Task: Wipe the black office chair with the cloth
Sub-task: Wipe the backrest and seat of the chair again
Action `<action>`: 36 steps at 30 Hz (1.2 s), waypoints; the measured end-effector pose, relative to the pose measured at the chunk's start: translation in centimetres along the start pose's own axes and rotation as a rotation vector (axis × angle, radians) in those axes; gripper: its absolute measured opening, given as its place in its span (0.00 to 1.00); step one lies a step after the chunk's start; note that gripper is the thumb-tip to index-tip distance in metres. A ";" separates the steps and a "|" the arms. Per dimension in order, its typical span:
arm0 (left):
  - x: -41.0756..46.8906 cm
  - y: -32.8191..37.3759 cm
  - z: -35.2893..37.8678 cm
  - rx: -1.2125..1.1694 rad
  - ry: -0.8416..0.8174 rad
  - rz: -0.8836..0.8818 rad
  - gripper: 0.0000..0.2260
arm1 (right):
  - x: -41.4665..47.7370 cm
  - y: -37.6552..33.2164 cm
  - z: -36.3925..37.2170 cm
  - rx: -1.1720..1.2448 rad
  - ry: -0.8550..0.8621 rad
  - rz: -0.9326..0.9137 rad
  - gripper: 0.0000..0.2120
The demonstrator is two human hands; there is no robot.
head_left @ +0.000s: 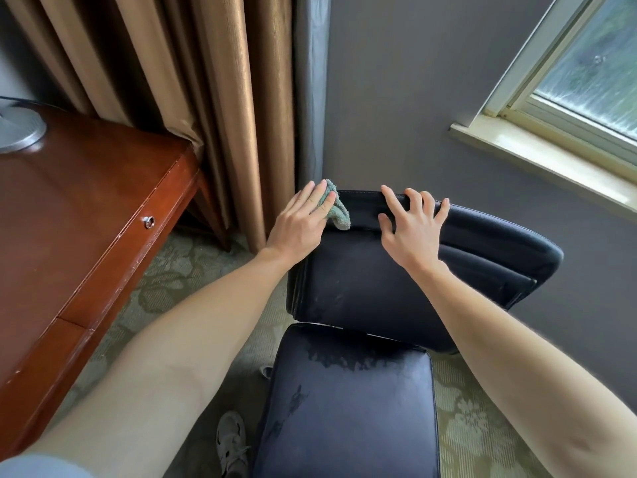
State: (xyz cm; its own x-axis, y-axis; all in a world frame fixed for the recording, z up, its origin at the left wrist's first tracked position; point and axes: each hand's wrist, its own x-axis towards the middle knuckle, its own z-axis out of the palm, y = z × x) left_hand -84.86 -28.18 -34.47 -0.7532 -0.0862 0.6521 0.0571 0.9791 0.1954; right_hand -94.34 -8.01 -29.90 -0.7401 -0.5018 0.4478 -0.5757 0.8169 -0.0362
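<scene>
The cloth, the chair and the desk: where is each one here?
cloth [341, 215]: head view, on its hanging green fold.
chair [355, 281]: head view, middle of the backrest.
desk [86, 208]: head view, bare wooden top.

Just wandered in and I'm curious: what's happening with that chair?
A person is cleaning the black office chair. Their left hand presses a green cloth against the top corner of the backrest, while the right hand rests spread on the top edge, apparently steadying it. The seat shows wet streaks.
</scene>
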 end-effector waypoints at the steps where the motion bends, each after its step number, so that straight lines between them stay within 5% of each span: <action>1: 0.0 0.0 0.0 -0.025 0.001 -0.023 0.18 | 0.0 -0.3 0.0 -0.004 -0.010 0.016 0.23; 19: -2.3 0.0 0.1 -0.337 0.011 -0.270 0.22 | 1.0 -9.6 0.0 0.028 -0.151 -0.101 0.30; 36: -6.1 -0.2 2.1 -0.589 0.146 -0.440 0.21 | 0.7 -12.0 1.6 -0.059 -0.149 -0.017 0.25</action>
State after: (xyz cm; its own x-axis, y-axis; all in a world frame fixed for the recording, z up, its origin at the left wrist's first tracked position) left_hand -81.69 -27.46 -40.04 -0.6953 -0.5105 0.5060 0.1431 0.5916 0.7934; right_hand -88.49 -18.63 -30.54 -0.7766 -0.5486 0.3099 -0.5701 0.8212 0.0251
